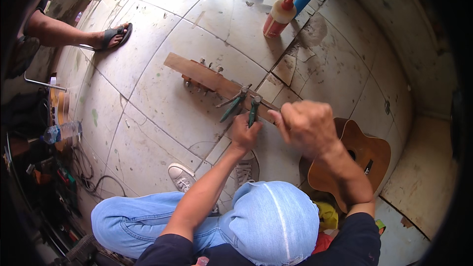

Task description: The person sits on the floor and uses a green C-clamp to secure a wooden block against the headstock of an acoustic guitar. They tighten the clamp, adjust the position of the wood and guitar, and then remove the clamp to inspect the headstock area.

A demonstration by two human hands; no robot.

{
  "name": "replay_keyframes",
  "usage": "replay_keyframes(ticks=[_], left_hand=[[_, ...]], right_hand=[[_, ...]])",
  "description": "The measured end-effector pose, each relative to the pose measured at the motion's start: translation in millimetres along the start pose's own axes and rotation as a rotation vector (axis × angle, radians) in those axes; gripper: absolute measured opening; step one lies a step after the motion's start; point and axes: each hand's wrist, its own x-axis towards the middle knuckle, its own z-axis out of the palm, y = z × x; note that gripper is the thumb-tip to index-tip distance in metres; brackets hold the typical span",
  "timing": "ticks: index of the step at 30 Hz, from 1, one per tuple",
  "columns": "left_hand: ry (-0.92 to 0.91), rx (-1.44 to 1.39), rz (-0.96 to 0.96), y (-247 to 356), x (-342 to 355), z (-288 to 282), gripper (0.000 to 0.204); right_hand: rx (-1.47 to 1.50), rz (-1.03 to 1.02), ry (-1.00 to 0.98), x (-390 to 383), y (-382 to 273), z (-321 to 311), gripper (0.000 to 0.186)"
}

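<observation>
Head cam: wood strip (pixel 207 75) slants down-right thru frame ctr to R hand (pixel 309 127), nearer, can't tell its grip; L hand (pixel 244 134), below, gripping green-handled clamp (pixel 254 107).

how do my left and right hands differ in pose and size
The left hand grips a green-handled tool; the right hand is curled near one end of the wooden board, and what it may hold is hidden. The right hand looks larger in this view than the left hand. Both are bare, with bent fingers.
</observation>
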Motion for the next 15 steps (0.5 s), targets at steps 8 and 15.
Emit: replay_keyframes(ticks=[8,15], left_hand=[[-0.100,0.058,-0.011,4,4,-10,0.035],[-0.132,0.010,-0.059,1,5,-9,0.035]], right_hand=[[0.060,-0.045,-0.180,4,-14,-16,0.018],[-0.073,-0.745,-0.144,55,44,-35,0.036]])
